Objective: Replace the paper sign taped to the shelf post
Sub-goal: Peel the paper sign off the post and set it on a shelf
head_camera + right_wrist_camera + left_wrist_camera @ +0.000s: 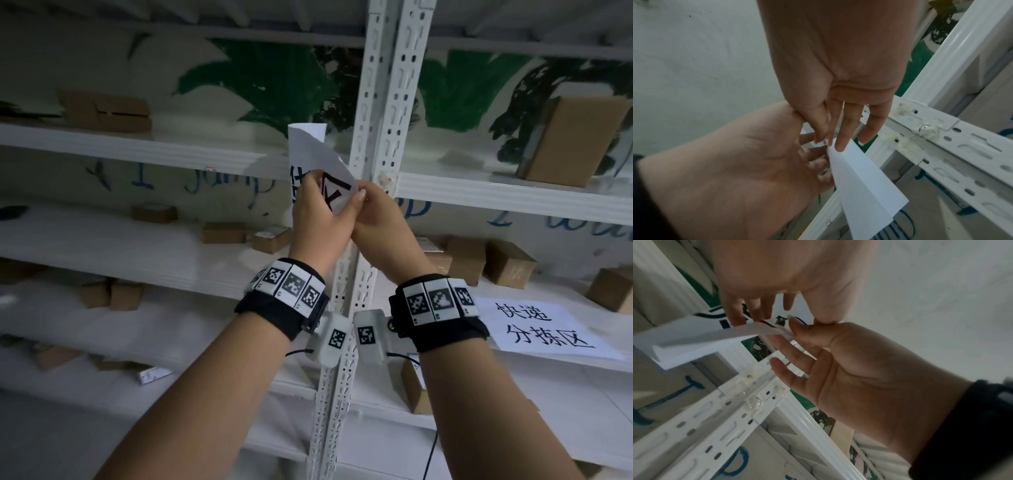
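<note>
White metal shelving (144, 150) is seen across the whole head view, with a painted wall of green leaves and blue lettering behind it and small cardboard boxes (570, 140) scattered on its boards. The perforated shelf post (383, 102) is seen running upright through the middle, made of two slotted white angles side by side; lumps of clear tape residue (754, 401) are stuck on it at the level of a shelf joint. A flat paper sign with black characters (544, 327) is laid on the shelf board to the right of the post, well below the hands. A second sheet, the curled paper sign (318, 171), is held up just left of the post, bent over so that its blank back faces out above and its black print shows below; it is apart from the post face. The left hand (322, 219) is raised in front of this sheet, the paper edge being pinched between thumb and fingers. The right hand (376, 216) is brought against the left, thumb to thumb, its thumb and forefinger closed on the same corner of the sheet where a strip of clear tape (791, 335) can just be made out, the other fingers (785, 368) spread loosely. Black wristbands with square markers (291, 287) are worn on both wrists
</note>
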`<state>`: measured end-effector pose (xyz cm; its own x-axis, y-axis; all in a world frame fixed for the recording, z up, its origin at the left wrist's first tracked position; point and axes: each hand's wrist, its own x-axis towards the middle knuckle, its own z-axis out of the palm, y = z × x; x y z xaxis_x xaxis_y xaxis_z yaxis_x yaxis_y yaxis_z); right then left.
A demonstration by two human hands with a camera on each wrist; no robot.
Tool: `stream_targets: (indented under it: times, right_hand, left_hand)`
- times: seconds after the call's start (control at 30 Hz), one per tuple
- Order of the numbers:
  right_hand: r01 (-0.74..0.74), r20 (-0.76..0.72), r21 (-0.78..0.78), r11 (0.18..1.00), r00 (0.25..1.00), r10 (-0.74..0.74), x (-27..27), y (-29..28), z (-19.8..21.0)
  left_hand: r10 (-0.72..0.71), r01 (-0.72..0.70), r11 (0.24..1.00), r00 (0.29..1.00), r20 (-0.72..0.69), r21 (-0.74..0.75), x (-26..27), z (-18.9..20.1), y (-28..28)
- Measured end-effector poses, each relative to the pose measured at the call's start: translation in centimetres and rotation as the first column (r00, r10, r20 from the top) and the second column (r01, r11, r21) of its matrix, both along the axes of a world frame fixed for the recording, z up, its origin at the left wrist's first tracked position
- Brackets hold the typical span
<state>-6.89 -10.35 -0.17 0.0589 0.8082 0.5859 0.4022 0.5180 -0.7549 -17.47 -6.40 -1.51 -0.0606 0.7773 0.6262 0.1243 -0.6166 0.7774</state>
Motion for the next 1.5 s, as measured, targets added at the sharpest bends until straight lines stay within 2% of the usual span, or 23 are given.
stream_targets:
  times: [0.13, 0.37, 0.5, 0.77, 0.93, 1.23, 1.5]
  right_hand:
    - [-0.086, 0.041, -0.038, 0.996, 0.995, 0.087, -2.8, -0.9, -0.3]
    - [-0.093, 0.04, -0.18, 0.979, 0.994, 0.102, -6.2, 0.6, -0.9]
    - [0.021, -0.047, -0.154, 0.988, 0.998, -0.029, -6.2, 3.4, -0.8]
    - [0.103, -0.095, -0.243, 0.964, 0.987, -0.13, -6.6, 11.0, -0.3]
    - [0.129, -0.144, -0.214, 0.968, 0.976, -0.161, -7.0, 14.6, -0.4]
    - [0.315, -0.051, -0.12, 0.941, 0.945, -0.323, -6.5, 18.8, -0.8]
    - [0.314, -0.003, -0.053, 0.948, 0.949, -0.315, -7.0, 19.5, -1.5]
  left_hand:
    - [0.062, -0.062, 0.998, 0.998, -0.014, -0.016, -3.8, -0.6, -0.8]
    - [0.168, -0.173, 0.981, 0.983, -0.07, -0.083, -8.0, -1.3, 0.3]
    - [0.29, -0.301, 0.95, 0.949, -0.123, -0.086, -9.8, -1.4, 1.8]
    - [0.416, -0.418, 0.889, 0.908, -0.05, -0.188, -15.1, -2.4, 6.6]
    - [0.47, -0.464, 0.857, 0.882, -0.03, -0.222, -17.4, -2.5, 9.9]
    - [0.487, -0.476, 0.842, 0.873, -0.021, -0.255, -19.5, -3.5, 14.6]
    - [0.502, -0.476, 0.83, 0.865, 0.015, -0.292, -20.9, -3.6, 15.2]
